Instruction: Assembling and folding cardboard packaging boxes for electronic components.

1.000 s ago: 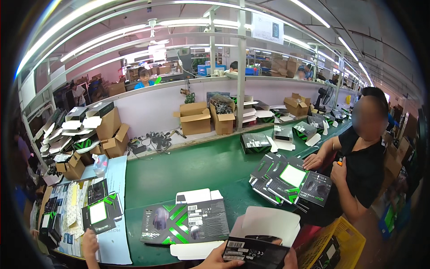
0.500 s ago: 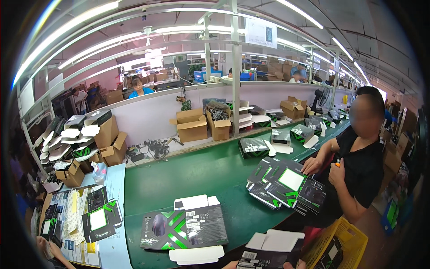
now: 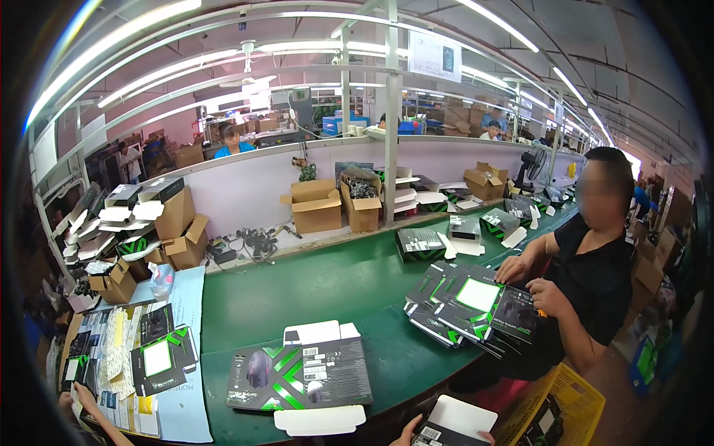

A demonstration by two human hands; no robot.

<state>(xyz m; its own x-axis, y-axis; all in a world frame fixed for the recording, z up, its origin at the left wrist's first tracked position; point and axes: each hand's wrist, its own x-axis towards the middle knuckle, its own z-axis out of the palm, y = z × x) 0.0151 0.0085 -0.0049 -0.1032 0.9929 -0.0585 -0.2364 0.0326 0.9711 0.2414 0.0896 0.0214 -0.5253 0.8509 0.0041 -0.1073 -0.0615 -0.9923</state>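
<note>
At the lower edge I hold a black printed carton (image 3: pixel 439 435) with its white flap (image 3: pixel 462 413) standing up. My left hand (image 3: pixel 407 432) grips its left side with the fingers bent. My right hand (image 3: pixel 487 438) is at its right side, mostly cut off by the picture's edge. On the green bench in front lies a larger flattened black and green carton (image 3: pixel 297 375), its white flaps spread at the top and bottom; neither hand touches it.
At right, a co-worker (image 3: pixel 587 260) handles a stack of black-green cartons (image 3: pixel 465 301) beside a yellow crate (image 3: pixel 550 416). Another person's hands (image 3: pixel 85 401) work at the left over a blue sheet (image 3: pixel 186 416). Brown boxes (image 3: pixel 316 208) line the back.
The carton in my hands has dropped lower and tilted, so less of its face shows. The co-worker at right has brought the second hand down to the carton stack.
</note>
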